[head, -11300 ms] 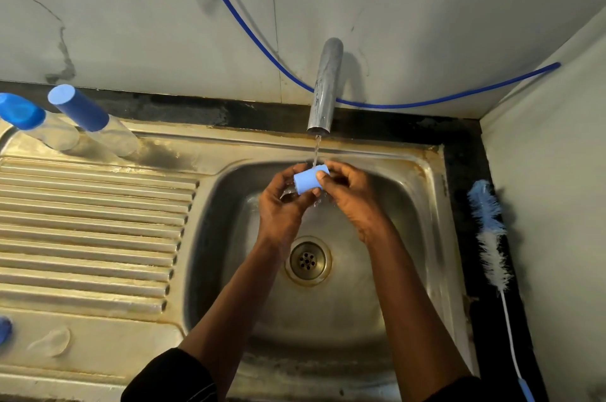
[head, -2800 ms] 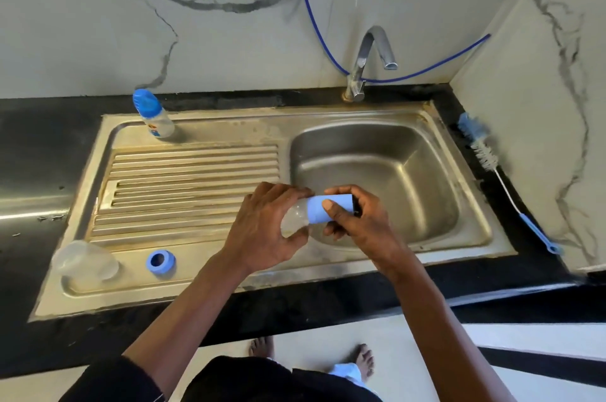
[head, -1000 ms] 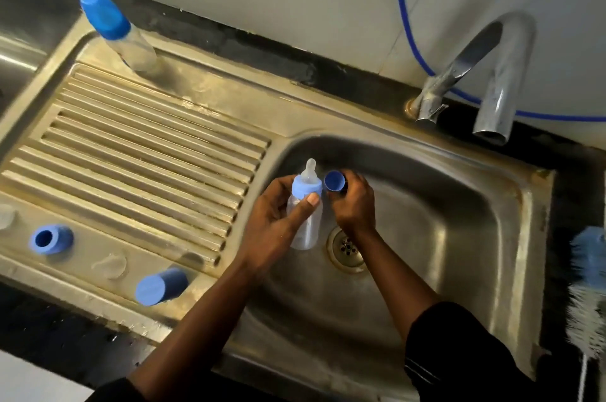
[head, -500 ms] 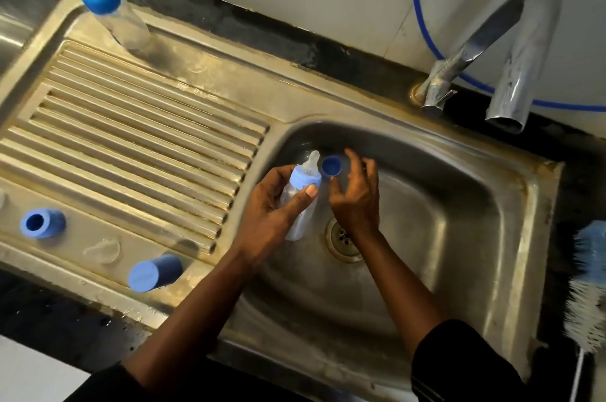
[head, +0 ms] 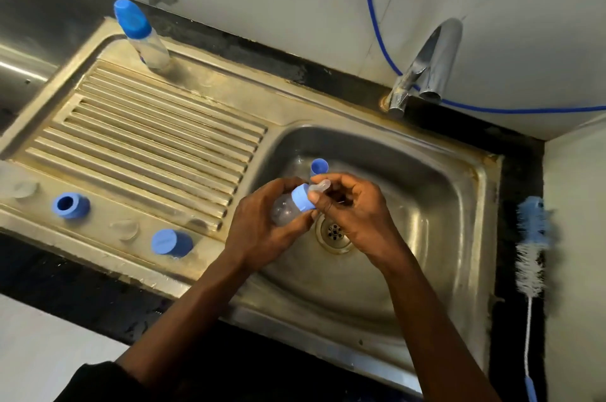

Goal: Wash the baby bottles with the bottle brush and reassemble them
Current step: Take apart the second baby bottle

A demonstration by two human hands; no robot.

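Over the sink basin [head: 436,204] my left hand [head: 262,231] grips a small clear baby bottle [head: 283,209], tilted with its top to the right. The bottle carries a blue collar [head: 301,198] and a clear nipple [head: 319,186]. My right hand [head: 354,214] has its thumb on the collar and its fingers curled round the nipple end. A blue cap [head: 318,167] shows just behind those fingertips; I cannot tell whether a finger holds it or it lies in the basin. The bottle brush [head: 533,237] lies on the counter at the right.
On the drainboard [head: 147,139] stand a capped bottle [head: 141,34] at the back, a blue collar ring [head: 70,206], a blue cap on its side [head: 170,242] and two clear nipples [head: 124,229] [head: 24,188]. The tap [head: 426,67] is behind the basin, the drain [head: 334,232] under my hands.
The bottle has tipped from near upright toward the right. My right hand has moved from holding the cap beside the nipple onto the collar. The cap now shows behind the fingertips.
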